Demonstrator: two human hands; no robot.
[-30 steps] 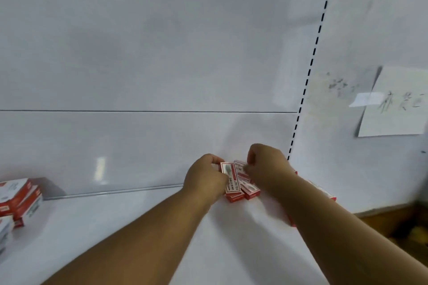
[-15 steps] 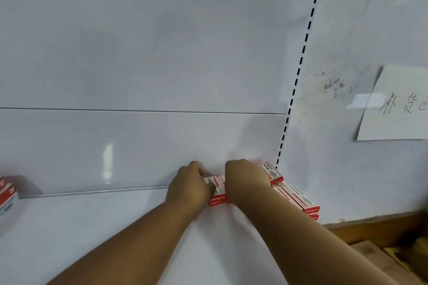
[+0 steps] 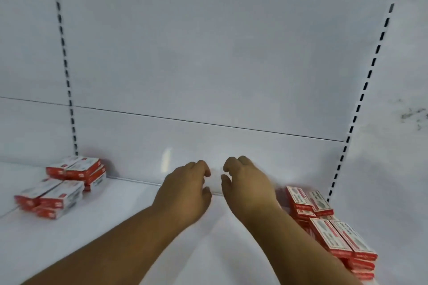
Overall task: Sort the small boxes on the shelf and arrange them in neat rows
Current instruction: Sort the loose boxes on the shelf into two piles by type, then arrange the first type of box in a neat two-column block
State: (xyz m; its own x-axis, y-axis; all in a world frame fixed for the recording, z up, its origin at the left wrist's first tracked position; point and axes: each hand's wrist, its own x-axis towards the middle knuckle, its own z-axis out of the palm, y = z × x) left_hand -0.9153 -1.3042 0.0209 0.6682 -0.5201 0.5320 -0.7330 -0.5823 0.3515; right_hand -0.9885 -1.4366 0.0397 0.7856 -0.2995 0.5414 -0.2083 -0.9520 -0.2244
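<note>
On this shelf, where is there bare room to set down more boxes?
The widest bare stretch of the white shelf lies between the left box stacks and the right box stacks, under and around the left hand and right hand. Both ends are crowded.

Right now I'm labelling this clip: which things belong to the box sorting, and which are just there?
Job:
left box stacks
right box stacks
shelf
left hand
right hand

Just there:
slotted uprights
back panel
</note>
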